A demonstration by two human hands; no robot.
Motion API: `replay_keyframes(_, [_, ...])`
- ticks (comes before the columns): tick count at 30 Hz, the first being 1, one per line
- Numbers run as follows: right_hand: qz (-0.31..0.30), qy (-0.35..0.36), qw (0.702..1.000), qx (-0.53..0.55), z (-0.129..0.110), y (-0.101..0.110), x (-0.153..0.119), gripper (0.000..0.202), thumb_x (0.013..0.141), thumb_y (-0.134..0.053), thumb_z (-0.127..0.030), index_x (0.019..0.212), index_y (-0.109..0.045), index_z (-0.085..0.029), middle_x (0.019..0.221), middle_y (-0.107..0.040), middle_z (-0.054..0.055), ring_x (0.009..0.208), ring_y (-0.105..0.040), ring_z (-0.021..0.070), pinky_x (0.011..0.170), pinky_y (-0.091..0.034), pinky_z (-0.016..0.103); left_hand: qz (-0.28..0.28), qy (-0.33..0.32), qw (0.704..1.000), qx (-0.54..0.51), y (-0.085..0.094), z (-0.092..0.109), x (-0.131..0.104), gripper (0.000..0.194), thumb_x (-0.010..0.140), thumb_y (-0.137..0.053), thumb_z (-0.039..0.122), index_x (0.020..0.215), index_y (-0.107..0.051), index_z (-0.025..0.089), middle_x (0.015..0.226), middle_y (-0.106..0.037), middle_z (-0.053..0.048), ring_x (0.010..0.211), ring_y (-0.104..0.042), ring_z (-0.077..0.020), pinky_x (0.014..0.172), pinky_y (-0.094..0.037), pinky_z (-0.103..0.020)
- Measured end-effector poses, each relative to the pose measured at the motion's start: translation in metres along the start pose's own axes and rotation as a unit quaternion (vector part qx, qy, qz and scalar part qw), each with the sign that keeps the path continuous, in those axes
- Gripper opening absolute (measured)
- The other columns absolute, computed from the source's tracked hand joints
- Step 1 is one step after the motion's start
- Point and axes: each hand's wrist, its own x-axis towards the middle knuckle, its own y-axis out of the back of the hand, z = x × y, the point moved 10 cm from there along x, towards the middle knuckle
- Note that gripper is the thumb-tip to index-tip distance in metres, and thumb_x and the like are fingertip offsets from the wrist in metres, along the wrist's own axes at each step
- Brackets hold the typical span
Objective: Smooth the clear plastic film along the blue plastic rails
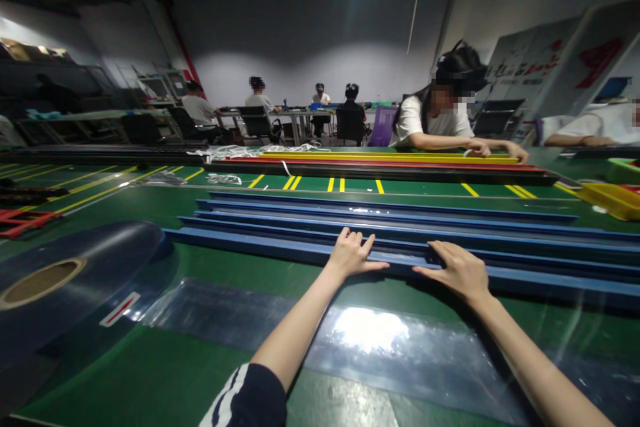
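Several long blue plastic channel strips [280, 247] lie side by side across the green table. My left hand [350, 255] is on the nearest strip, its thumb along the front face and its fingers bent over the top. A short way to the right, my right hand [461, 271] grips the same strip, thumb in front and fingers reaching over behind. Both thumbs point toward each other. In front of the strips, under my forearms, a band of clear plastic film [240, 310] stretches across the table. It leads from a large film roll [115, 257] at the left.
Beyond the blue strips lie yellow strips [380, 157], red and black strips and white ties [225, 179]. A co-worker [440, 117] leans over them. A yellow tray [613, 200] sits at the right, red parts [30, 221] at the left. More people sit at the back.
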Motion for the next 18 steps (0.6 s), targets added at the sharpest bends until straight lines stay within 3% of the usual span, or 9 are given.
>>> replay_keyframes(10, [-0.064,-0.014,0.996,0.054,-0.026,-0.028,0.009,0.065,0.073,-0.048,-0.069,0.104,-0.065,-0.015,0.099,-0.068,0.012,0.09,-0.063,0.0238,0.073,-0.048,0.031,-0.018,0.027,0.999,-0.007,-0.003,-0.028,-0.022,0.074,0.074,-0.038,0.074,0.106,-0.065,0.013,0.079,-0.066,-0.011,0.074,-0.061,-0.0222,0.071,-0.038,-0.035])
replay_keyframes(18, [-0.115,-0.009,0.989,0.088,-0.067,-0.042,0.036,0.067,0.072,-0.046,-0.072,0.1,-0.065,-0.015,0.097,-0.067,0.014,0.084,-0.062,0.0231,0.073,-0.046,0.031,-0.038,0.045,0.998,0.0,0.007,-0.07,-0.044,0.071,0.072,-0.042,0.074,0.104,-0.066,0.015,0.087,-0.069,-0.01,0.078,-0.062,-0.0216,0.07,-0.037,-0.034])
